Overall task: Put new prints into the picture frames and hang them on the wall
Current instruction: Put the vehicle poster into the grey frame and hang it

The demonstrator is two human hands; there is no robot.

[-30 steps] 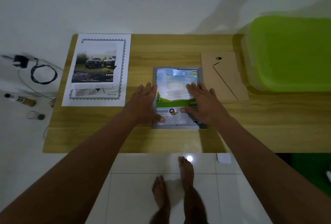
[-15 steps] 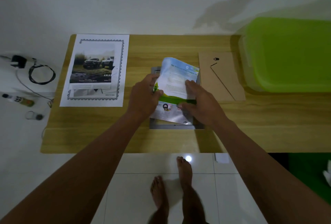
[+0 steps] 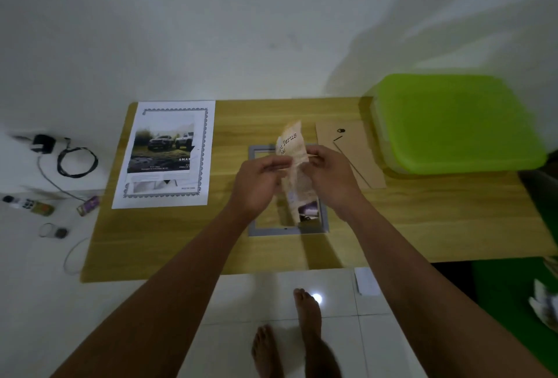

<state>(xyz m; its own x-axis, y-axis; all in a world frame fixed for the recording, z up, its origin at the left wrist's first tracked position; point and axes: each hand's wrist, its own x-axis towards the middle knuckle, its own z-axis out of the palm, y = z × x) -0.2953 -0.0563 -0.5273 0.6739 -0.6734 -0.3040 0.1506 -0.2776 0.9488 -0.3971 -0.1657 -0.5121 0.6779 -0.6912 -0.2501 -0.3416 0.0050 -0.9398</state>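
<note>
Print (image 3: 291,142), one sheet: held upright just above the grey frame (image 3: 271,231) lying flat on the table (image 3: 422,226), its side edges pinched by left hand (image 3: 258,184) and right hand (image 3: 332,178); best lifted straight clear, uncreased, and laid aside from the backing board (image 3: 359,163).

The wooden table (image 3: 422,226) bears a car print (image 3: 164,154), a grey frame (image 3: 273,231), a backing board (image 3: 353,151) and a green-lidded box (image 3: 453,121).
</note>
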